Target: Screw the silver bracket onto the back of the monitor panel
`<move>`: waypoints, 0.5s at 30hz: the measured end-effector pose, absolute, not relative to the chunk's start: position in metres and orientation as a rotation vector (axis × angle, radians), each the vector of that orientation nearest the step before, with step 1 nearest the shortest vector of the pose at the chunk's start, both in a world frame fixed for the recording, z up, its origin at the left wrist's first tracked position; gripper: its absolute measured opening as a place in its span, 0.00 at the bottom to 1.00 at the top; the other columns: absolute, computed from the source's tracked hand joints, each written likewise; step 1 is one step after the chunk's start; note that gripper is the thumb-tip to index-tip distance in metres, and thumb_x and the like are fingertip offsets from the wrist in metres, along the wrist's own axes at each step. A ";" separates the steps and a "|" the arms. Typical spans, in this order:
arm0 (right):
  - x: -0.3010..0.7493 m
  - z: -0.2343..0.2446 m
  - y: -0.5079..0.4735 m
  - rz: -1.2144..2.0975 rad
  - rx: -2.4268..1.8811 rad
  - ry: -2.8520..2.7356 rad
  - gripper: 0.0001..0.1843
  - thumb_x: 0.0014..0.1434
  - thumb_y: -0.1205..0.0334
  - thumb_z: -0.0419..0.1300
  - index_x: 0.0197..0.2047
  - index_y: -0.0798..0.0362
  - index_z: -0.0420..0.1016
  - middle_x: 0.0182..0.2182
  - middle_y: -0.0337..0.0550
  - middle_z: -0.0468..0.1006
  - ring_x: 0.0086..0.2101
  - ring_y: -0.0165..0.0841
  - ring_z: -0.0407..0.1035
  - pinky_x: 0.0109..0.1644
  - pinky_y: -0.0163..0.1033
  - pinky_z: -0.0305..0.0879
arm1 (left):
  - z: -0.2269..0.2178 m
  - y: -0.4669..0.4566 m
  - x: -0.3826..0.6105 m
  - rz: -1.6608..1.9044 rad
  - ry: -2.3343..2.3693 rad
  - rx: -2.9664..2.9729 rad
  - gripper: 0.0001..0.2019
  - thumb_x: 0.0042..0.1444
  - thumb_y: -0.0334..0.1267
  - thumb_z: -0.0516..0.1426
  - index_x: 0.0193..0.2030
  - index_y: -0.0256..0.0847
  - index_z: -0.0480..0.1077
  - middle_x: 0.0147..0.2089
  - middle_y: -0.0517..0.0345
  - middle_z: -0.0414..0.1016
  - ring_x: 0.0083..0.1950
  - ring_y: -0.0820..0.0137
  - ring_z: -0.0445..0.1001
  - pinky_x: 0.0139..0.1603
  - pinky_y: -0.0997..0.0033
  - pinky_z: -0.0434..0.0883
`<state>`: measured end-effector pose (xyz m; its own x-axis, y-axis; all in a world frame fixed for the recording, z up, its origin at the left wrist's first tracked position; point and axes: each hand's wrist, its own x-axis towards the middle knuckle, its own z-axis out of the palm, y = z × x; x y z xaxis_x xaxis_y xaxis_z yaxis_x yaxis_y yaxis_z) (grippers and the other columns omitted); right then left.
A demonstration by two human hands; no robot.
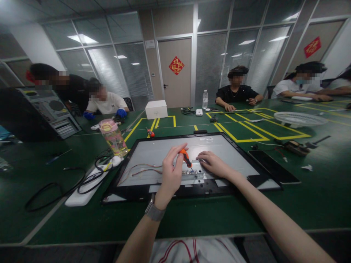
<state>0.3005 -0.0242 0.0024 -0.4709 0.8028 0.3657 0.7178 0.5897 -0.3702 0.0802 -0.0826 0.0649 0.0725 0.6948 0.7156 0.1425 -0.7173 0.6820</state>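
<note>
A display panel (153, 149) lies flat on the table before me, its grey back up inside a black frame. My left hand (172, 166), with a watch (155, 210) on the wrist, is closed around the handle of an orange and black screwdriver (186, 157). The screwdriver tilts down toward a metal strip (189, 176) along the panel's near side; whether its tip sits in a screw cannot be made out. My right hand (211, 163) rests on the panel just right of the screwdriver, fingers extended and apart. Thin wires (142, 170) run leftward from the strip.
Left of the panel are a water bottle (113, 137), a white power strip (87, 184) with black cable and a computer case (55, 109). A small red tool (150, 133) and a white box (156, 109) lie beyond. At right is a black phone-like slab (272, 166). Several people sit around.
</note>
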 end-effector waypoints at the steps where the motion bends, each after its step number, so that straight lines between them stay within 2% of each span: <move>1: 0.301 0.002 -0.024 0.224 -1.207 -2.314 0.16 0.62 0.69 0.53 0.49 0.57 0.79 0.47 0.54 0.78 0.49 0.44 0.70 0.57 0.50 0.65 | 0.065 -0.082 0.080 1.701 0.847 1.922 0.13 0.66 0.35 0.52 0.52 0.43 0.75 0.45 0.53 0.75 0.47 0.67 0.73 0.50 0.67 0.69; 5: 0.301 0.003 -0.024 0.220 -1.197 -2.311 0.16 0.62 0.68 0.54 0.49 0.57 0.79 0.47 0.54 0.78 0.49 0.44 0.70 0.57 0.49 0.65 | 0.063 -0.081 0.081 1.780 0.945 1.944 0.09 0.62 0.37 0.59 0.46 0.44 0.79 0.40 0.56 0.70 0.43 0.69 0.71 0.48 0.69 0.69; 10: 0.301 0.003 -0.025 0.231 -1.198 -2.303 0.16 0.61 0.68 0.54 0.48 0.55 0.79 0.47 0.53 0.79 0.49 0.43 0.71 0.56 0.49 0.66 | 0.066 -0.082 0.078 1.700 0.863 1.937 0.15 0.67 0.33 0.49 0.52 0.41 0.76 0.45 0.51 0.75 0.48 0.67 0.73 0.50 0.67 0.69; 15: 0.301 0.002 -0.024 0.215 -1.194 -2.313 0.16 0.61 0.68 0.53 0.48 0.56 0.79 0.47 0.53 0.79 0.49 0.43 0.71 0.57 0.49 0.65 | 0.065 -0.080 0.079 1.804 0.962 1.952 0.09 0.62 0.37 0.58 0.46 0.44 0.79 0.41 0.55 0.70 0.43 0.69 0.72 0.47 0.69 0.70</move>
<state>0.3006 -0.0242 0.0021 -0.4738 0.7957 0.3774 0.7123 0.5983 -0.3670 0.0786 -0.0804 0.0651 -0.0207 0.6561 0.7544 0.2607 -0.7249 0.6376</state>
